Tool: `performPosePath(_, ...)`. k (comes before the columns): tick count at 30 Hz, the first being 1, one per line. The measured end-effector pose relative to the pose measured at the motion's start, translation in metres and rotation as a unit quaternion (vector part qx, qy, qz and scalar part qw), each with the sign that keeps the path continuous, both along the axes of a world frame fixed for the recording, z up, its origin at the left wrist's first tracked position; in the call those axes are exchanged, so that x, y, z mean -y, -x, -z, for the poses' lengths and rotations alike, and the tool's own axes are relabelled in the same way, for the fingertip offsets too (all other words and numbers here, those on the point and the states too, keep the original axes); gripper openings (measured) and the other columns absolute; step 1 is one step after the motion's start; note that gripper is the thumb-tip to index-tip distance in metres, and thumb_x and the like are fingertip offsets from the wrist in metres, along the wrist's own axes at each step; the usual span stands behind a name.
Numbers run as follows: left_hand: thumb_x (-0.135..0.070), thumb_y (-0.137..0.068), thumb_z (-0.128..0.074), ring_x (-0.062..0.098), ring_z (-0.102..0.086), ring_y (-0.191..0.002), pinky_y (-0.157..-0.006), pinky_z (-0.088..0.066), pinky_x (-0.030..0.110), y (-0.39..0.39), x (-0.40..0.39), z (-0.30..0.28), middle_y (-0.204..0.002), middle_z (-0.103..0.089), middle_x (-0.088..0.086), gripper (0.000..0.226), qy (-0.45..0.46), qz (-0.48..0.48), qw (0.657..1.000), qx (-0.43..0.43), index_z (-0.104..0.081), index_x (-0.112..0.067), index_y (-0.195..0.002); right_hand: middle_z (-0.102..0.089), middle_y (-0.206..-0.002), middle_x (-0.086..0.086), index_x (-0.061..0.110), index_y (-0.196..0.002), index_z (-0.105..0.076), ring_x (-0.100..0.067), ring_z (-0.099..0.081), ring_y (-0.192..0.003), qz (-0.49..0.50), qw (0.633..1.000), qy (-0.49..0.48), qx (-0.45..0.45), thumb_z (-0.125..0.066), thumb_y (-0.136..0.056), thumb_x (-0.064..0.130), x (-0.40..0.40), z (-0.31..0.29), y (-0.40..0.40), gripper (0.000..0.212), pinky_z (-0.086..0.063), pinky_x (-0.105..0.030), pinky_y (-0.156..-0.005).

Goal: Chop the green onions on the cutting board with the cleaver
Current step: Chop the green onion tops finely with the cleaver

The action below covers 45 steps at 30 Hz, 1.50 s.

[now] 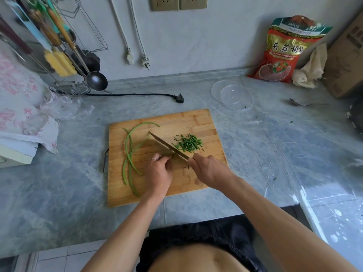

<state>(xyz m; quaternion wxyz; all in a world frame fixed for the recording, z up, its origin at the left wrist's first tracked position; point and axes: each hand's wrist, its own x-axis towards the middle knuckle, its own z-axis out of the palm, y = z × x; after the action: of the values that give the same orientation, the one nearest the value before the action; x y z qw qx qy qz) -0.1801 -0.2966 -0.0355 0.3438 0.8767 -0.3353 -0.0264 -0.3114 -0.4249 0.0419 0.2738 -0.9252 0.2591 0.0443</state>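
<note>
The uncut green onions [128,154] lie on the cutting board's [196,122] left side, chopped pieces [188,143] right. Your right hand [208,170] grips the cleaver [167,147]; your left hand [159,170] curls its fingers against the blade's side.

cutting board [188,122]: wood strips, matt, fine cut marks
cleaver [167,147]: metal blade, dull sheen
counter [68,183]: grey marbled stone look, smooth, slight gloss; white smears at right
bowl [231,94]: clear plastic, glossy
ladle [97,80]: dark metal bowl, shiny, wooden handle
strainer [69,88]: wire mesh, metal
red bag [284,50]: printed plastic film, glossy, crinkled
box [345,61]: brown cardboard, matt
cloth [21,107]: white with pink print, soft, wrinkled
ring on left hand [160,172]: silvery metal
</note>
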Motion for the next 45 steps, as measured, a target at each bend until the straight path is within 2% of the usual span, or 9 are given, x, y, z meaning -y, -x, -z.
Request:
performPosePath(3, -0.002, -0.084, -0.069, 0.018, -0.065, -0.081, -0.073, -0.053, 0.030, -0.002, 0.000, -0.003, -0.091, -0.070, 0.004, 0.016, 0.051, -0.015, 0.997, -0.063, -0.077, -0.010, -0.096, -0.046, -0.060, -0.003, 0.020, -0.082, -0.042, -0.023, -0.041, -0.049, 0.024, 0.999, -0.018, 0.018, -0.027, -0.102, 0.049, 0.001, -0.003, 0.002, 0.038, -0.029, -0.031, -0.047)
performPosePath(6, -0.002, -0.085, -0.070, 0.014, -0.065, -0.079, -0.072, -0.052, 0.022, -0.001, -0.006, -0.008, -0.089, -0.070, 0.003, 0.012, 0.081, -0.017, 0.994, -0.075, -0.076, -0.009, -0.093, -0.044, -0.055, -0.003, 0.017, -0.077, -0.042, -0.022, -0.036, -0.044, 0.052, 0.997, -0.032, 0.040, -0.027, -0.100, 0.049, -0.001, -0.008, 0.009, 0.042, -0.029, -0.032, -0.045)
performPosePath(11, -0.012, -0.087, -0.070, 0.019, -0.064, -0.073, -0.063, -0.053, 0.032, -0.002, -0.016, -0.008, -0.089, -0.066, 0.004, 0.015, 0.023, 0.030, 0.999, 0.010, -0.076, -0.011, -0.100, -0.040, -0.052, -0.001, 0.016, -0.072, -0.040, -0.020, -0.029, -0.042, 0.066, 0.995, -0.029, 0.069, -0.036, -0.103, 0.036, -0.017, -0.013, 0.019, 0.037, -0.024, -0.033, -0.043)
performPosePath(15, -0.009, -0.079, -0.073, 0.029, -0.060, -0.073, -0.062, -0.053, 0.038, 0.000, -0.018, -0.006, -0.086, -0.059, 0.007, 0.026, -0.053, 0.058, 0.995, 0.057, -0.076, -0.016, -0.104, -0.044, -0.055, -0.002, 0.017, -0.075, -0.042, -0.020, -0.036, -0.043, 0.069, 0.995, -0.059, 0.037, -0.034, -0.103, 0.039, -0.033, -0.015, 0.023, 0.037, -0.022, -0.030, -0.042)
performPosePath(21, 0.001, -0.072, -0.075, 0.032, -0.064, -0.079, -0.067, -0.055, 0.037, -0.009, -0.017, -0.004, -0.090, -0.066, 0.009, 0.037, -0.054, 0.072, 0.995, 0.047, -0.077, -0.017, -0.104, -0.044, -0.059, -0.004, 0.017, -0.080, -0.042, -0.025, -0.040, -0.049, 0.078, 0.994, -0.075, 0.006, -0.029, -0.103, 0.045, -0.051, -0.016, 0.025, 0.039, -0.031, -0.033, -0.048)
performPosePath(28, -0.001, -0.078, -0.068, 0.030, -0.065, -0.083, -0.075, -0.054, 0.041, -0.022, -0.016, -0.002, -0.094, -0.070, 0.007, 0.028, -0.017, 0.069, 0.997, -0.006, -0.079, -0.017, -0.099, -0.045, -0.062, -0.005, 0.015, -0.086, -0.043, -0.028, -0.044, -0.055, 0.087, 0.994, -0.063, -0.011, -0.026, -0.104, 0.044, -0.061, -0.024, 0.026, 0.038, -0.043, -0.042, -0.054)
performPosePath(33, -0.002, -0.078, -0.065, 0.032, -0.064, -0.083, -0.072, -0.054, 0.042, -0.017, -0.014, -0.005, -0.094, -0.068, 0.008, 0.026, -0.024, 0.042, 0.999, -0.010, -0.078, -0.014, -0.097, -0.037, -0.058, -0.003, 0.018, -0.088, -0.036, -0.021, -0.033, -0.047, 0.075, 0.997, -0.026, -0.010, -0.027, -0.105, 0.041, -0.067, -0.015, 0.030, 0.030, -0.024, -0.032, -0.043)
performPosePath(38, -0.006, -0.078, -0.070, 0.037, -0.061, -0.080, -0.066, -0.049, 0.038, -0.006, -0.014, -0.015, -0.091, -0.066, 0.011, 0.020, -0.093, 0.039, 0.994, 0.039, -0.077, -0.015, -0.094, -0.033, -0.055, -0.002, 0.014, -0.094, -0.040, -0.022, -0.029, -0.043, 0.069, 0.997, 0.005, -0.017, -0.026, -0.104, 0.039, -0.070, -0.007, 0.031, 0.031, -0.019, -0.031, -0.040)
performPosePath(45, -0.018, -0.072, -0.076, 0.037, -0.058, -0.079, -0.068, -0.050, 0.040, -0.001, -0.018, -0.017, -0.082, -0.061, 0.012, 0.016, -0.139, 0.060, 0.985, 0.080, -0.076, -0.016, -0.088, -0.041, -0.056, -0.005, 0.011, -0.095, -0.043, -0.030, -0.038, -0.045, 0.058, 0.998, 0.009, 0.001, -0.025, -0.104, 0.040, -0.065, -0.001, 0.003, 0.035, -0.024, -0.031, -0.042)
